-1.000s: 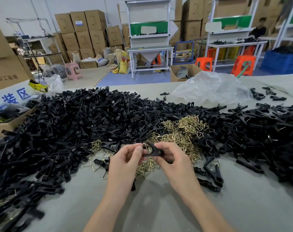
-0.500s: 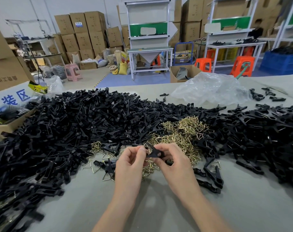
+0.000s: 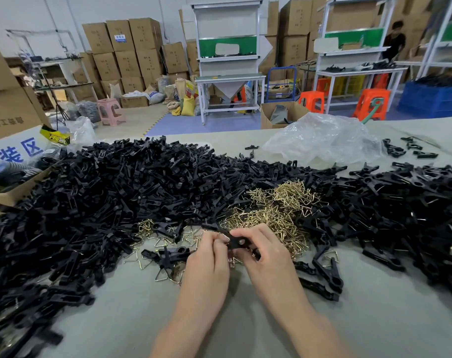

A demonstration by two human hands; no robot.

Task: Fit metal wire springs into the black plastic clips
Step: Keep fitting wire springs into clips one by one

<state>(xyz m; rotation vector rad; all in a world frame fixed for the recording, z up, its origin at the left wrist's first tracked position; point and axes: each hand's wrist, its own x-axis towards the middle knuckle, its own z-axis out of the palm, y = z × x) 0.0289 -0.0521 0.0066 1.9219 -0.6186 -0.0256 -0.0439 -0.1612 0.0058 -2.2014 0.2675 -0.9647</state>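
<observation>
While left hand and right hand both pinch one black clip, uncountable loose clips, springs heaped behind.

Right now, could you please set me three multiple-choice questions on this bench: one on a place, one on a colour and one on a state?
1. Where do the wire springs lie? A on the floor; B on the table between heaps of black clips; C on a shelf.
2. Their colour? A gold; B red; C blue.
3. The clip nearest the person is: A lying loose; B gripped by the left hand and right hand; C in one hand only.
Answers: B, the springs sit amid the clip heaps; A, they shine gold; B, both hands grip it.
</observation>
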